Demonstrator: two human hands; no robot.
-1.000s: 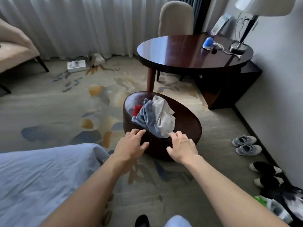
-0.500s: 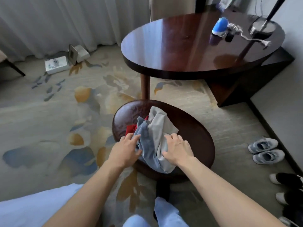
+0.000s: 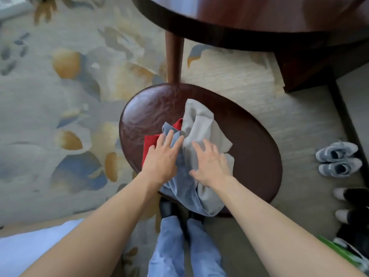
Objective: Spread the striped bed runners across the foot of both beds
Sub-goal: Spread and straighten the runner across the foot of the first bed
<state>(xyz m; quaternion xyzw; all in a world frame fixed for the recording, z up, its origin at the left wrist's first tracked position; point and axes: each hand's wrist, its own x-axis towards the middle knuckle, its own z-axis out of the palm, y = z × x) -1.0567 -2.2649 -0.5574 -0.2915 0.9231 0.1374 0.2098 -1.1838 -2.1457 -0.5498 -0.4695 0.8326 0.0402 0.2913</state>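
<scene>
Both bare arms reach forward and down, near each other. The left hand (image 3: 160, 158) lies flat with straight fingers; the right hand (image 3: 211, 163), just beside it, has its fingers spread and relaxed.

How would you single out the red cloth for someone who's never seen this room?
Find the dark oval stool below the round table. Fabric is heaped on it under both hands; the red cloth peeks out at the heap's left edge, by the left hand. It's the only red piece.
</scene>
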